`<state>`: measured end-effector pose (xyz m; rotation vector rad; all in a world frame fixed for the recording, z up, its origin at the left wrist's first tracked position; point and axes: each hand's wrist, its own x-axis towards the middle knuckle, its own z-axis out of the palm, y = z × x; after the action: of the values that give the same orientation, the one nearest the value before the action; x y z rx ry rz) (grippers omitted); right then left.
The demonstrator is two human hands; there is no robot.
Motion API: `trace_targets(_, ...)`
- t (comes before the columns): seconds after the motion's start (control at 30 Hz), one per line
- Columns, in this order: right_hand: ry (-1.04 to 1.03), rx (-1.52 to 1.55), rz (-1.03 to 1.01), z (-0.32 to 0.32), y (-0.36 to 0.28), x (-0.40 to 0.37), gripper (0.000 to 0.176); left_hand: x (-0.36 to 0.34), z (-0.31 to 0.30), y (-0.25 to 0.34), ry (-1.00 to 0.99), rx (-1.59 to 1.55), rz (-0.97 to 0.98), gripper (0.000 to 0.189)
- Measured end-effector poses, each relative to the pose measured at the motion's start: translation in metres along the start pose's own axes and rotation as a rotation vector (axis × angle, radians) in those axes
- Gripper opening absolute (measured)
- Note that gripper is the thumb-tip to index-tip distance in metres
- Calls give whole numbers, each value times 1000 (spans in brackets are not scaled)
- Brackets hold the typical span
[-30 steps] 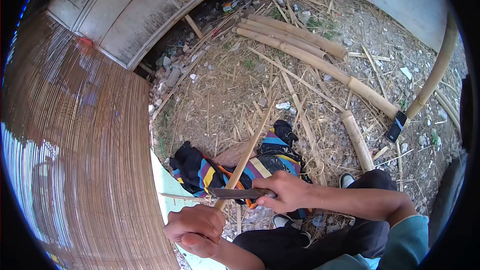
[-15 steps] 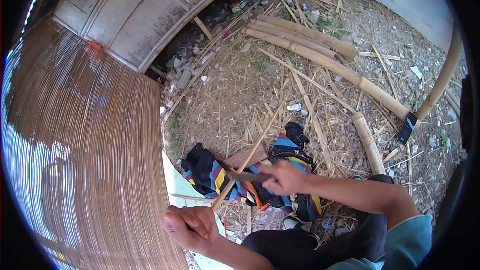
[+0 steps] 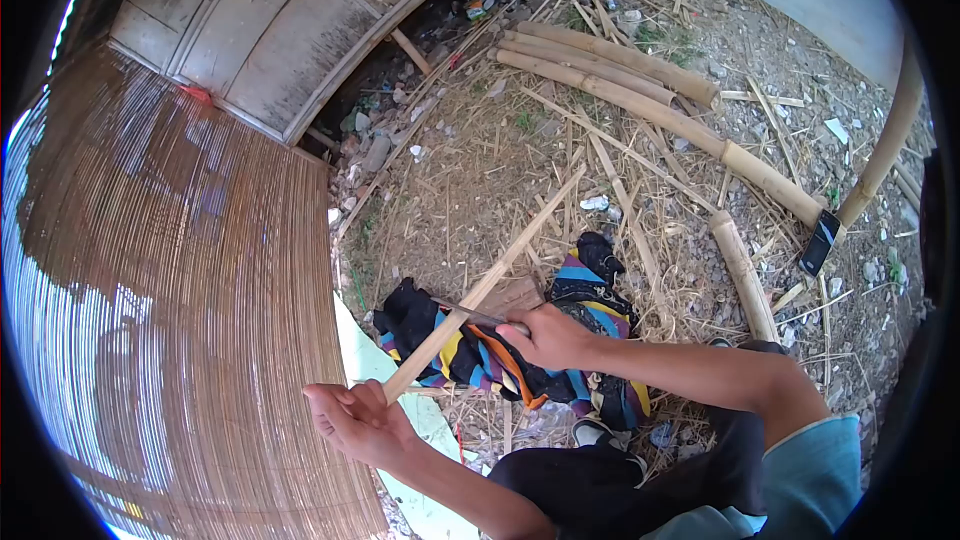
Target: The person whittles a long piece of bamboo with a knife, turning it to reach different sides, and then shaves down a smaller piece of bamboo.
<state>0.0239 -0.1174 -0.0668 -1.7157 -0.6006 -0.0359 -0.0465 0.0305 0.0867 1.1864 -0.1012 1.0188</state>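
My left hand (image 3: 358, 422) is closed around the lower end of a long flat bamboo strip (image 3: 490, 280), which slants up and away to the right. In my right hand (image 3: 552, 337) is a knife (image 3: 470, 314), gripped by its handle. Its dark blade crosses the strip, overlapping it about midway between the hands and the far end. Under the strip and knife lies a bunched multicoloured striped cloth (image 3: 590, 292) with black parts. A flat wooden block (image 3: 512, 298) shows among its folds.
A bamboo slat screen (image 3: 220, 340) stands close on my left. Thick bamboo poles (image 3: 640, 105) lie at the upper right, with a shorter bamboo piece (image 3: 742, 275) nearer me. A phone (image 3: 820, 242) rests against a pole. Splinters and stones litter the ground.
My left hand has moved left and slightly up. The strip now shows its broad pale face and looks wider. The knife and my right hand have shifted slightly up and left.
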Motion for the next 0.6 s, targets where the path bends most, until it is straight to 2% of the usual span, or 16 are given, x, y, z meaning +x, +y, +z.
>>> trace_targets(0.03, 16, 12, 43, 9, -7, -2, 39, 3, -2, -1, -2, 6, 0, 40)
trace_targets(0.07, -15, -23, 153, 22, -14, -6, 41, 4, -4, 0, 131, -12, -27, 41)
trace_targets(0.1, -135, -17, 278, 13, -44, -10, 41, 7, -2, -1, 254, -43, -50, 41)
trace_targets(0.17, -177, -27, 83, 12, -56, -19, 41, 6, 3, 0, 250, -57, -51, 41)
trace_targets(0.2, -178, -26, 85, 10, -51, -18, 41, 2, 5, 1, 256, -63, -59, 41)
trace_targets(0.27, -209, -184, -321, 2, -25, -10, 43, -7, 18, 4, 203, -56, -49, 41)
trace_targets(0.3, -44, -148, -297, 1, -1, -4, 39, -12, 22, 5, 142, -53, -34, 40)
trace_targets(0.33, 41, -204, -34, -6, 5, 1, 46, -15, 22, 4, 63, -53, 3, 40)
trace_targets(0.4, 19, -74, 549, -15, 30, 14, 57, -20, 24, 4, 102, -54, 2, 40)
trace_targets(0.43, 26, -76, 547, -17, 33, 12, 57, -20, 25, 4, 144, -50, -4, 40)
trace_targets(0.5, 17, -219, 328, -27, 28, 2, 64, -18, 26, 4, 133, -98, -15, 40)
trace_targets(0.53, 13, -218, 282, -32, 4, -2, 61, -19, 27, 4, 133, -136, -26, 40)
trace_targets(0.57, -54, -167, 179, -36, -18, -4, 48, -22, 30, 4, 139, -140, -34, 40)
trace_targets(0.6, -61, -147, 39, -33, -28, -7, 46, -25, 35, 6, 110, -147, -25, 39)
